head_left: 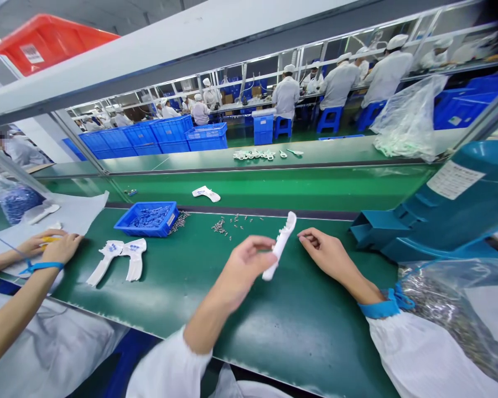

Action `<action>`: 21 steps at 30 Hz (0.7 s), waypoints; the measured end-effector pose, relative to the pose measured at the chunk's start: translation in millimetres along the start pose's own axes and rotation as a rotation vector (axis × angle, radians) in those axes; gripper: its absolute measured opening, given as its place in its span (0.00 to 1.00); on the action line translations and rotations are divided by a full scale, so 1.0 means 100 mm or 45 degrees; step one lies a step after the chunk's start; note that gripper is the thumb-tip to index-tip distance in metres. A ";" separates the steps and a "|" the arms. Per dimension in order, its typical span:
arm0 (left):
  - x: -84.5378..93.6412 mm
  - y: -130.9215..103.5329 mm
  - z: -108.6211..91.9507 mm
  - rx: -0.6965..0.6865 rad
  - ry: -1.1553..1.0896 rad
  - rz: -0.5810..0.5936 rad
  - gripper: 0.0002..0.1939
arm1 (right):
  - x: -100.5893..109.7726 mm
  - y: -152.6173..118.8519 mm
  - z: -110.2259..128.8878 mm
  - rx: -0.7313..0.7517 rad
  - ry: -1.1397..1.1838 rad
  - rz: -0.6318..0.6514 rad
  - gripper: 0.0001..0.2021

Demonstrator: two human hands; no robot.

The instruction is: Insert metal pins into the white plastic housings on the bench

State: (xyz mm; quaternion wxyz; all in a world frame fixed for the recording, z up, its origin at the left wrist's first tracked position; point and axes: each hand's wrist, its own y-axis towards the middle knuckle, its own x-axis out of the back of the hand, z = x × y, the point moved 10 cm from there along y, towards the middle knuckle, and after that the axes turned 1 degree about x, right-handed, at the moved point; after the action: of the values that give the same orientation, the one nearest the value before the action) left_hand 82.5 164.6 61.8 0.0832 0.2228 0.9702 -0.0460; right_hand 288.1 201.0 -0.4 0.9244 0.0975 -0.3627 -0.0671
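Observation:
My left hand (249, 262) grips a white curved plastic shell (283, 243), held tilted above the green bench with its thin edge towards me. Small raised bits show along the shell's left side. Just right of it, my right hand (326, 251) has its fingers curled in and the fingertips close together. Whatever they may pinch is too small to make out. Beyond my hands, small metal screws (219, 226) lie scattered on the bench. Another white shell (207, 193) rests past them, on the green strip at the back.
A blue tray (167, 227) of small blue parts stands left of the screws. Two white shells (136, 258) lie before it. At far left, a co-worker's hands (60, 247) hold something yellow. Teal bins (435, 204) and a bag of metal parts (435, 304) flank my right arm.

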 end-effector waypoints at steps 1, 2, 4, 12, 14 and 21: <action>0.00 0.22 -0.11 -0.091 0.257 0.024 0.19 | -0.01 0.00 0.01 0.006 -0.007 0.002 0.13; 0.00 0.47 -0.20 -0.176 0.564 0.034 0.18 | -0.01 0.00 0.03 0.012 -0.011 0.002 0.13; 0.05 1.00 -0.27 -0.223 0.754 0.006 0.18 | -0.02 0.00 0.05 0.019 -0.006 0.009 0.13; -0.13 2.12 -0.18 -0.279 1.345 -0.057 0.18 | -0.02 0.05 0.08 0.110 0.034 -0.019 0.14; -0.21 2.14 -0.18 -0.324 1.428 -0.076 0.18 | -0.02 0.07 0.05 0.118 0.026 -0.031 0.14; -0.13 1.59 -0.45 -0.465 1.595 -0.048 0.17 | -0.09 0.04 0.07 0.137 -0.033 0.020 0.16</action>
State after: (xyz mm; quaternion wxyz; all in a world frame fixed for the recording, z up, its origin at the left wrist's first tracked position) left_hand 157.9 307.4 100.5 -0.4624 0.1726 0.8309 0.2569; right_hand 277.4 206.0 -0.5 0.9134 0.1433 -0.3786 -0.0418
